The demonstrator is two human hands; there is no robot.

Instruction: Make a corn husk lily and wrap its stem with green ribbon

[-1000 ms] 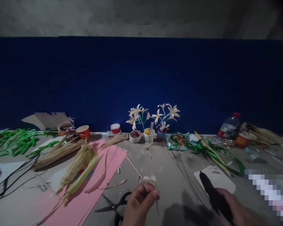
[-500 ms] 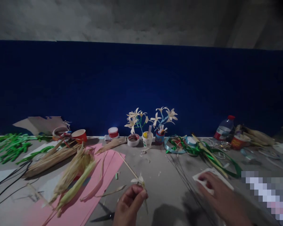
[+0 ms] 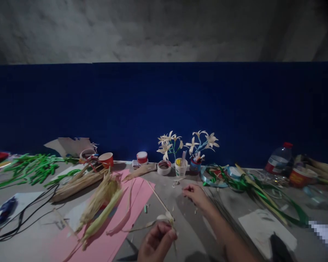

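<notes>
My left hand (image 3: pixel 156 242) is low in the middle of the view, its fingers pinched shut on a small pale husk flower (image 3: pixel 167 217) on a thin stem. My right hand (image 3: pixel 194 193) reaches forward over the grey table, its fingertips pinched together beside a bundle of thin dark wires (image 3: pixel 217 203); what it holds, if anything, is too small to make out. A wooden skewer (image 3: pixel 155 193) lies between the two hands.
Dried corn husks (image 3: pixel 98 203) lie on pink paper (image 3: pixel 125 214). Finished husk flowers (image 3: pixel 186 143) stand in small cups by the blue wall. Green ribbon (image 3: pixel 251 185), a water bottle (image 3: pixel 278 160), green leaf strips (image 3: pixel 30 169), a red cup (image 3: pixel 106 159), white paper (image 3: pixel 265 227) and black cables (image 3: pixel 22 214) lie around.
My right hand left the white paper at the right and reached forward to the wires. The black tool it held a second ago is out of it. The view tilted up slightly.
</notes>
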